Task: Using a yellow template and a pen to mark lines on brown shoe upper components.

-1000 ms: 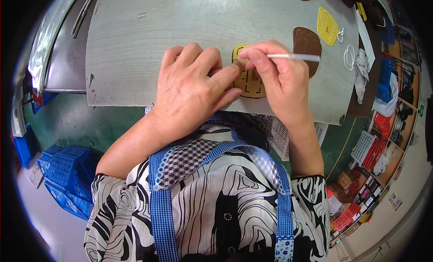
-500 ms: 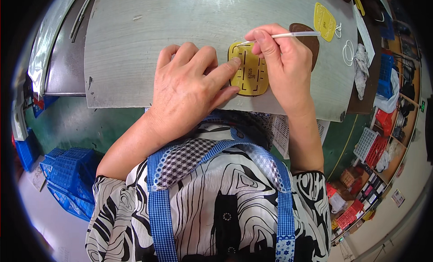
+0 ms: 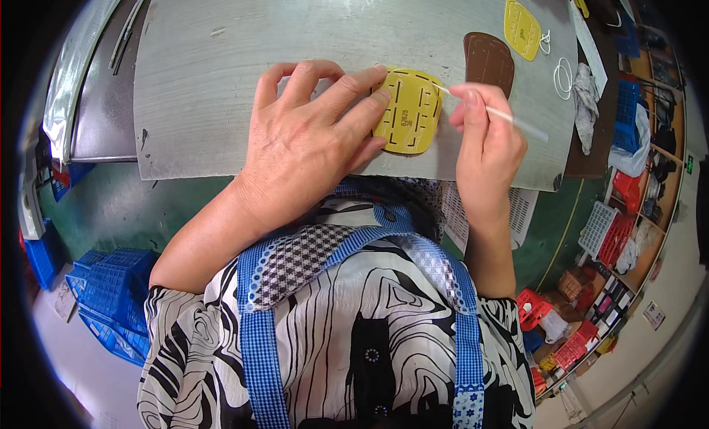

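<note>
Yellow template [image 3: 408,113] on grey tabletop [image 3: 199,82]; green floor [image 3: 96,203]

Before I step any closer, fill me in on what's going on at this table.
A person is working with both hands at a grey tabletop. The left hand rests its fingers on the left edge of a yellow slotted plate. The right hand grips a thin white pen-like tool, pointed at the plate's upper right; whether its tip touches is too blurred to tell. Brown pieces and a second yellow plate lie farther right.
</note>
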Action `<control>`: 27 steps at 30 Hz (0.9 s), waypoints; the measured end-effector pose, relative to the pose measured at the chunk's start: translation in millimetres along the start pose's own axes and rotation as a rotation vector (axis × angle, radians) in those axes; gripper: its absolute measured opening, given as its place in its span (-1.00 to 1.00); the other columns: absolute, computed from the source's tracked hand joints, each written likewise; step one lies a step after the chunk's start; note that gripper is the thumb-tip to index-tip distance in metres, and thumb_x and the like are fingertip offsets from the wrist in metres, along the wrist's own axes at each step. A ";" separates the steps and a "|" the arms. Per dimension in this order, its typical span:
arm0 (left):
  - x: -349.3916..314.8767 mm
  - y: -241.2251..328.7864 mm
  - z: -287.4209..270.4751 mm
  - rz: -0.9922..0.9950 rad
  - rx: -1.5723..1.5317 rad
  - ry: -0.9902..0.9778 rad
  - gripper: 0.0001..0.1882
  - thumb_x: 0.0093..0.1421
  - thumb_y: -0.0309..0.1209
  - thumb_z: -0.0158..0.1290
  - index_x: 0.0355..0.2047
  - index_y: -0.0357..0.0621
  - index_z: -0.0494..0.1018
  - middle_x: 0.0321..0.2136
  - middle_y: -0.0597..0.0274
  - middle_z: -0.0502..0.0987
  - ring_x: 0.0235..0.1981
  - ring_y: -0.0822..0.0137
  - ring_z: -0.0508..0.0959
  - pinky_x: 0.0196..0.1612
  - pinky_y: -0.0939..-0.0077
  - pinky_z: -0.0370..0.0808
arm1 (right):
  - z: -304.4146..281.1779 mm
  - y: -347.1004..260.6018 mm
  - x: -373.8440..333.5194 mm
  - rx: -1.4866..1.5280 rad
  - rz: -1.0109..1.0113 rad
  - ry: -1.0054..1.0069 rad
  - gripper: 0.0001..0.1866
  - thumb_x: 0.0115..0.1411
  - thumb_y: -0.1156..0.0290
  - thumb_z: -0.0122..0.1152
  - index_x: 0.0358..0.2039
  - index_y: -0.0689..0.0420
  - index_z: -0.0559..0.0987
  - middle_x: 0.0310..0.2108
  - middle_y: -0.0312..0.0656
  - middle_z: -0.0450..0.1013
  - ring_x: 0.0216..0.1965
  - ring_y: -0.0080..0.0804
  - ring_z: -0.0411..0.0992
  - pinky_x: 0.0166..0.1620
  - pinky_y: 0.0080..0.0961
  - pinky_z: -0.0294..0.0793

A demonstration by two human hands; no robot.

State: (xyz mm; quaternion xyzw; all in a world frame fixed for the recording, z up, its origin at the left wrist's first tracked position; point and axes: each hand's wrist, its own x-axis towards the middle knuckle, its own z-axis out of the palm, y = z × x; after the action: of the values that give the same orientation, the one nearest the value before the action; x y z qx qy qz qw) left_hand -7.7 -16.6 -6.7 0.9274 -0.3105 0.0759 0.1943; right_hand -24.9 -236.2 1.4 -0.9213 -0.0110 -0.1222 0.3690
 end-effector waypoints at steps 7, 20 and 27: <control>1.5 -4.2 -1.2 0.023 -0.002 0.006 -0.48 0.04 -0.20 0.36 0.05 0.10 0.56 0.16 0.54 0.54 0.07 0.22 0.47 0.29 0.07 0.25 | -5.0 -4.5 -30.6 0.030 -0.001 -0.016 -0.78 0.44 0.38 0.14 -0.28 0.25 0.61 -0.46 -0.11 0.49 -0.44 -0.22 0.47 -0.32 -0.33 0.44; 3.4 -7.6 -0.3 0.017 -0.064 0.028 -0.50 0.07 -0.17 0.32 0.03 0.03 0.55 0.14 0.50 0.57 0.03 0.16 0.48 0.26 0.13 0.30 | 24.1 -15.2 2.9 0.049 -0.234 -0.019 -0.87 0.36 0.41 0.21 -0.31 0.19 0.58 -0.41 -0.09 0.50 -0.38 -0.05 0.48 -0.32 -0.25 0.45; 2.5 -7.3 1.5 0.016 -0.064 0.052 -0.49 0.08 -0.17 0.31 0.05 0.01 0.55 0.14 0.49 0.56 0.04 0.16 0.48 0.27 0.13 0.30 | 10.1 -25.5 -27.3 0.076 -0.220 -0.141 -0.90 0.33 0.47 0.22 -0.34 0.19 0.57 -0.43 -0.08 0.46 -0.40 -0.07 0.45 -0.33 -0.22 0.41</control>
State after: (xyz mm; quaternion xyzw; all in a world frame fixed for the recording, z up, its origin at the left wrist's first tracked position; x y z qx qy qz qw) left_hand -1.3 -13.2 -9.8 0.9158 -0.3152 0.0918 0.2314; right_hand -52.0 -208.8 5.2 -0.9061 -0.1423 -0.0962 0.3865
